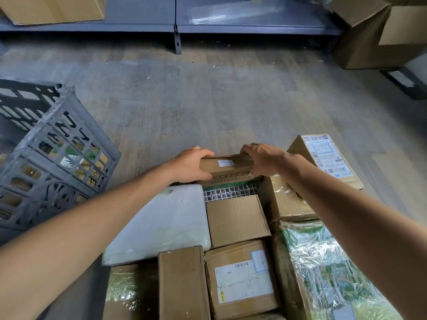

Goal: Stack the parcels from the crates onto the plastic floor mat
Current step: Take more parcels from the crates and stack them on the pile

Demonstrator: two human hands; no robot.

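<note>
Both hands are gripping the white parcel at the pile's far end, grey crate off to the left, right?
No: the head view shows the left hand and right hand gripping a brown cardboard box, not the white parcel lying nearer. The grey crate is off to the left.

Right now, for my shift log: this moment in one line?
left hand grips brown box | right hand grips brown box | box at far edge of stack | crate left

Worn grey plank floor (208,100) here. Grey plastic crate (57,162) sits on it at the left, and a gridded plastic floor mat (231,192) packed with parcels (235,218) is bottom middle.
</note>
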